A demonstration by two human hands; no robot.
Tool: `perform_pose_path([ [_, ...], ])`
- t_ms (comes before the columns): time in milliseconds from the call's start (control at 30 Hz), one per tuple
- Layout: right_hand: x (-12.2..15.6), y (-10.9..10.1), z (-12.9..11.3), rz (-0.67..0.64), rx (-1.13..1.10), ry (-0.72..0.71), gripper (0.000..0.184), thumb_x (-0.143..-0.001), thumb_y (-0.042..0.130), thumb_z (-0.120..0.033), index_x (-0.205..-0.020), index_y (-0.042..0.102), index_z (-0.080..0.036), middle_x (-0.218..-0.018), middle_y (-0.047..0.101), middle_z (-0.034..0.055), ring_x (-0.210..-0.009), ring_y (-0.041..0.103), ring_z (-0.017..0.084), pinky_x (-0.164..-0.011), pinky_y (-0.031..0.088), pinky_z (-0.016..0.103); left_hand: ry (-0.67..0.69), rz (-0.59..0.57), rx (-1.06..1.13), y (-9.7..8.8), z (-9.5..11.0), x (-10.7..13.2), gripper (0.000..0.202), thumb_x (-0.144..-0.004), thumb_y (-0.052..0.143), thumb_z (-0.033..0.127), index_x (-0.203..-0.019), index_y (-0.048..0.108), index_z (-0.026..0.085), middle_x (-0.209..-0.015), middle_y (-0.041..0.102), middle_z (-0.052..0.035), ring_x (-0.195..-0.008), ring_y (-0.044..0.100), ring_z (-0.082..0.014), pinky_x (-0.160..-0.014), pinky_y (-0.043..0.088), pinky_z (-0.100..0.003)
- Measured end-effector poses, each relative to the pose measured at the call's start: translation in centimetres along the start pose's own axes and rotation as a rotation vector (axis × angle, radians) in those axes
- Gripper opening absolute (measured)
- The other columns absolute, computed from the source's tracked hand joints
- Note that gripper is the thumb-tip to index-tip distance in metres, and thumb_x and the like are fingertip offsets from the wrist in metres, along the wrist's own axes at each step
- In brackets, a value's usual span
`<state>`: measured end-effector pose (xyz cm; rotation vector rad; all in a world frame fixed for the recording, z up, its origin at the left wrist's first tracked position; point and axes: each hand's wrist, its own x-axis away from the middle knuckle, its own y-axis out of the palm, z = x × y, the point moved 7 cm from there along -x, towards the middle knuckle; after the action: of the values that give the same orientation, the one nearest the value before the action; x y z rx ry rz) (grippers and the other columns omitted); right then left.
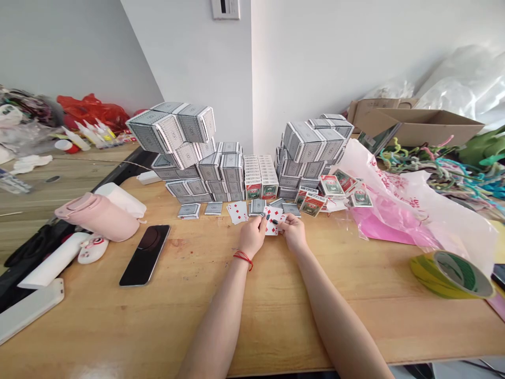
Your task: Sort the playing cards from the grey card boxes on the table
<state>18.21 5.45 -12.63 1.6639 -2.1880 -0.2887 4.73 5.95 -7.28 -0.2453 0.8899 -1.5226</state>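
My left hand [252, 235] and my right hand [294, 230] meet at the middle of the wooden table [252, 310], both closed round a small fan of playing cards [273, 219] showing red pips. A red string sits on my left wrist. Just beyond the hands lie loose face-up cards [237, 211] and small face-down card piles [189, 210]. Behind them rise stacks of grey-backed card decks on the left [185, 150] and on the right [311, 150], with rows of boxed decks [260, 176] between them.
A black phone [145, 254] lies left of my arms, beside a pink bottle [98, 216] on its side and white items. A pink-and-white plastic bag [398, 210], card boxes [335, 189], a green tape roll [452, 273] and a cardboard box [414, 126] occupy the right.
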Motion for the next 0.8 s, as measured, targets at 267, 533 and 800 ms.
perform_pose_path([
  [267, 0.0, 0.1, -0.1, 0.004, 0.057, -0.007, 0.035, -0.045, 0.076, -0.033, -0.068, 0.054, -0.020, -0.058, 0.064, -0.0003, -0.053, 0.059, 0.017, -0.049, 0.048, 0.029, -0.032, 0.037, -0.001, 0.0, -0.3, 0.0, 0.045, -0.084, 0.038, 0.043, -0.046, 0.040, 0.018, -0.042, 0.043, 0.0005, -0.039, 0.032, -0.0089, -0.047, 0.018, -0.025],
  [533, 0.0, -0.1, -0.2, 0.008, -0.010, -0.007, 0.027, -0.047, 0.075, -0.027, -0.063, 0.055, -0.019, -0.057, 0.064, -0.0025, -0.049, 0.057, 0.014, -0.050, 0.048, 0.028, 0.082, 0.002, -0.056, -0.2, 0.5, 0.2, 0.037, -0.085, 0.037, 0.038, -0.054, 0.041, 0.018, -0.052, 0.047, -0.0003, -0.049, 0.040, -0.0104, -0.050, 0.022, -0.024],
  [800, -0.3, -0.1, -0.7, -0.021, 0.104, -0.050, 0.030, -0.045, 0.076, -0.032, -0.060, 0.053, -0.020, -0.058, 0.065, -0.0014, -0.052, 0.059, 0.016, -0.055, 0.050, 0.030, 0.107, 0.043, -0.060, -0.5, 0.7, 0.5, 0.029, -0.084, 0.038, 0.030, -0.059, 0.043, 0.018, -0.059, 0.049, -0.0015, -0.057, 0.043, -0.0118, -0.054, 0.026, -0.024],
])
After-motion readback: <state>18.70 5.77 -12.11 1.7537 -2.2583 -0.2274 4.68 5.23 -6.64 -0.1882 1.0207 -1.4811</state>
